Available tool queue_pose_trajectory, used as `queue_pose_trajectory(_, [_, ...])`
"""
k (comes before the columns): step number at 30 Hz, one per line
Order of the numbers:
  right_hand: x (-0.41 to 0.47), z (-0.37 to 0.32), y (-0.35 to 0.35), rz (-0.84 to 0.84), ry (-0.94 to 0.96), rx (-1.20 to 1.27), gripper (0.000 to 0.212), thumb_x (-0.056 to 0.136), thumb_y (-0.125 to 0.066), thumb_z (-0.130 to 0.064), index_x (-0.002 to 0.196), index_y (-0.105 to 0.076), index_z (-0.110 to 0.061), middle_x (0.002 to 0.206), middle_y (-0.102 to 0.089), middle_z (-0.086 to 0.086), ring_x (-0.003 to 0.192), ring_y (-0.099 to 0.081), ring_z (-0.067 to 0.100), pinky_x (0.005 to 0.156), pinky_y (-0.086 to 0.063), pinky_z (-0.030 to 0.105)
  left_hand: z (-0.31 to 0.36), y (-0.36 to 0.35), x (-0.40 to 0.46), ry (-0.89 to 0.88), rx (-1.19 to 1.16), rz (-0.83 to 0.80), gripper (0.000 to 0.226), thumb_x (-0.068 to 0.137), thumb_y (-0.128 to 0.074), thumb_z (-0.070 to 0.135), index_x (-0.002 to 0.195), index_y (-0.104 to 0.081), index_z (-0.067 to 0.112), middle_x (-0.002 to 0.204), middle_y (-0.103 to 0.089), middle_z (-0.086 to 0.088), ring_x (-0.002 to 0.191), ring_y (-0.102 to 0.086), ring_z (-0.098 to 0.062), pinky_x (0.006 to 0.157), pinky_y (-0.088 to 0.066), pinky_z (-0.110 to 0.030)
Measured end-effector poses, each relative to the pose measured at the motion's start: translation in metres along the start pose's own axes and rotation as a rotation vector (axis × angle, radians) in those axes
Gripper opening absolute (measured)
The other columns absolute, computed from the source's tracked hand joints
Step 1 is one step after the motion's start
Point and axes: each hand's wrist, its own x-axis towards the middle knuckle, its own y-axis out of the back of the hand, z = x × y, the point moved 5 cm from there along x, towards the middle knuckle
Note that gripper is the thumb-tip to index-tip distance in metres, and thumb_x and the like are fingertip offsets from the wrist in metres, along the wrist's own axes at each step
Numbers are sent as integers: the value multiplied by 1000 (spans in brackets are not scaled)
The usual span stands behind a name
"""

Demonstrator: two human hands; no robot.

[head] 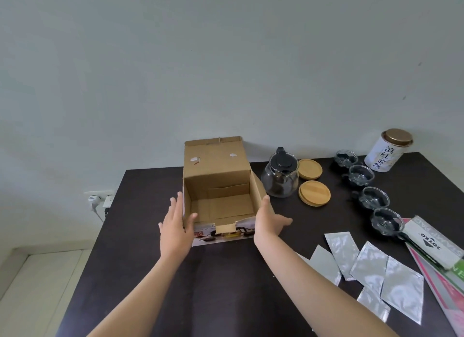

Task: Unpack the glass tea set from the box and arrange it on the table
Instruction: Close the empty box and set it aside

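Here the box [221,193] sits between left hand [175,226] and right hand [268,223].

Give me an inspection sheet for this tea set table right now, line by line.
Surface: dark table, against a pale wall.
Job's things: cardboard box open, looks empty; glass teapot, two wooden coasters, four glass cups out on the table.
Clutter: tea tin, foil sachets, stamp pad box.
Grippers: left hand and right hand flat against the box sides.
Cables: plugs in wall socket.
Surroundings: pale floor at the left.
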Motion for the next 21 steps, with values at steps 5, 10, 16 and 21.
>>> queue_pose_trajectory(5, [-12,-1,0,-46,143,-39,94,89,-66,-34,153,0,-15,154,-28,13,131,-45,33,95,-48,40,7,-9,-1,-100,181,-158,73,84,-26,63,150,-5,37,159,-3,2,146,-7,-23,114,-5,-54])
queue_pose_trajectory(10, [-19,5,2,-126,252,-61,96,88,-67,-32,153,2,-17,156,-24,11,129,-49,28,93,-49,35,1,-8,-3,-80,254,-182,77,82,-23,69,150,-3,37,159,1,2,147,-1,-20,115,-3,-52])
queue_pose_trajectory(16, [-24,18,1,-165,267,-57,91,88,-68,-29,152,-5,-16,151,-32,11,129,-49,28,92,-49,34,-9,7,-7,-76,275,-169,78,84,-24,67,150,-3,32,159,0,0,147,0,-20,115,-4,-51])
queue_pose_trajectory(21, [-26,28,-3,-207,295,-70,87,87,-69,-24,151,-12,-15,148,-36,10,129,-48,28,96,-48,36,-23,19,-4,-70,301,-160,76,87,-28,65,151,-5,32,159,-1,-1,147,-2,-21,115,-3,-53])
